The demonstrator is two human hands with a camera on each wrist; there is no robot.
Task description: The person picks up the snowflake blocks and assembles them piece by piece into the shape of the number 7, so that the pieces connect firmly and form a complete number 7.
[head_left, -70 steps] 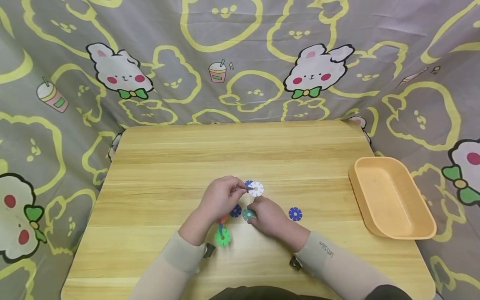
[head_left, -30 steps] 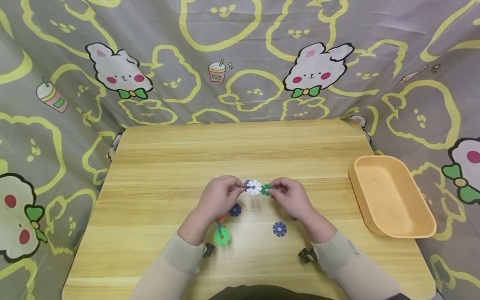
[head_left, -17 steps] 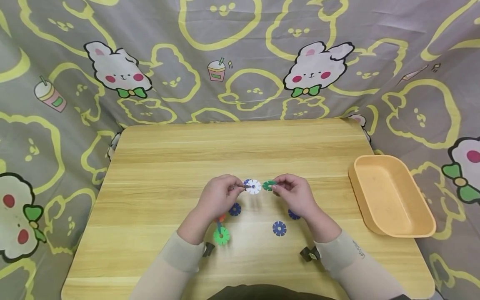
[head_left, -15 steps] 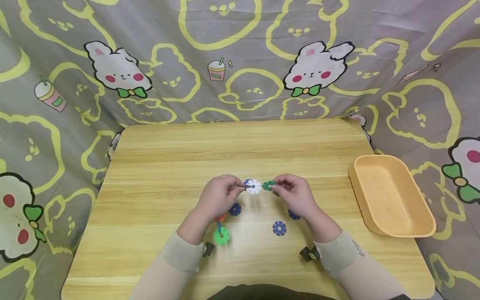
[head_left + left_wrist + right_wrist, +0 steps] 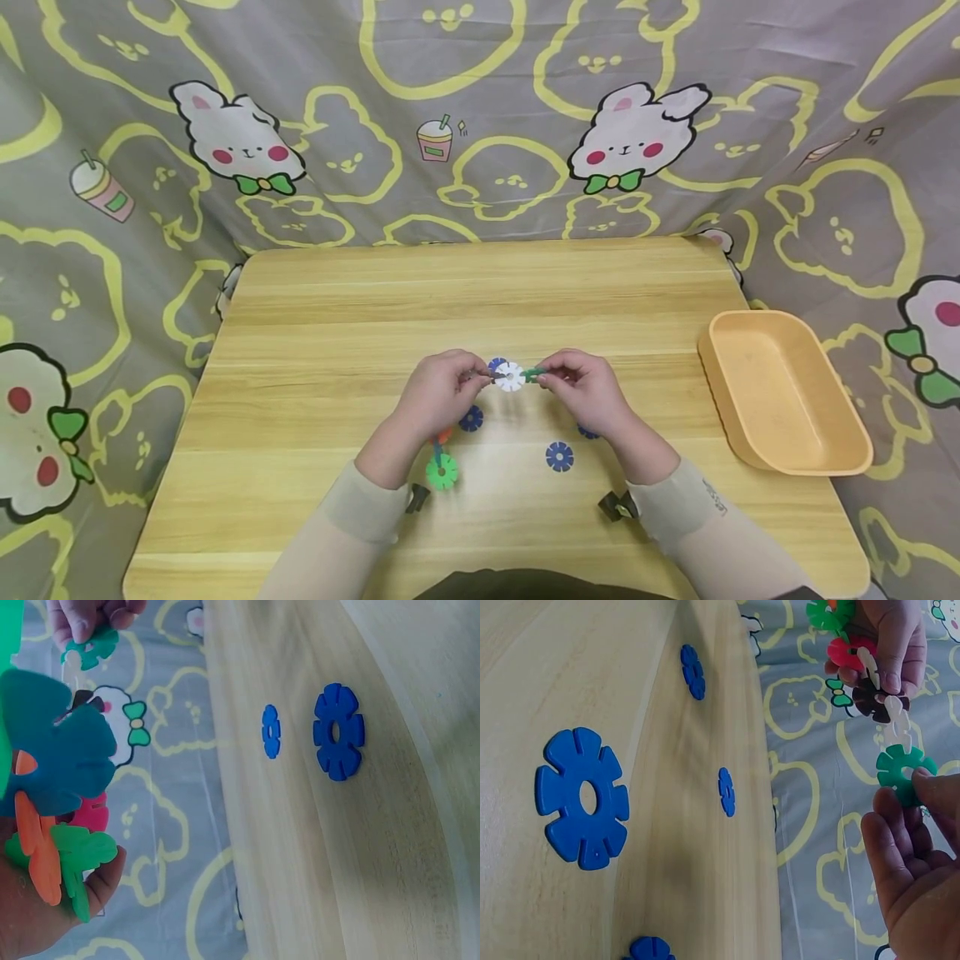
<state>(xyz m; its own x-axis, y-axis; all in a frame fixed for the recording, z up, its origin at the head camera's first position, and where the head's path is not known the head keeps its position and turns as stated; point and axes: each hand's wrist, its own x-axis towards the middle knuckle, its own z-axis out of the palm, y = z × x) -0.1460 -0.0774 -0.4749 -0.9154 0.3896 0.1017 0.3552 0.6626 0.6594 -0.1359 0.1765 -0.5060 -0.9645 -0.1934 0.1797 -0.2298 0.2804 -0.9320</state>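
Note:
My left hand (image 5: 446,387) pinches a chain of slotted snowflake discs near its dark disc (image 5: 870,701). A white snowflake disc (image 5: 510,377) sticks out at the chain's right end. My right hand (image 5: 588,396) pinches a green snowflake disc (image 5: 900,769) between thumb and fingers, its edge at the white disc's rim. From the left hand the rest of the chain hangs down over the wrist: a red disc (image 5: 847,652), an orange disc (image 5: 39,855), a teal disc (image 5: 56,742) and a bright green disc (image 5: 442,472). The palm hides part of it.
Loose blue snowflake discs lie on the wooden table (image 5: 337,308): one blue disc (image 5: 471,418) by the left wrist, another blue disc (image 5: 559,457) nearer the body, and one partly under the right forearm. An orange bin (image 5: 787,400) stands at the right edge. Patterned curtains (image 5: 495,83) surround the table.
My right hand has picked the green disc off the table and raised it to the chain. Half a second ago it was apart from the white disc; now it is turned edge-on and meets it.

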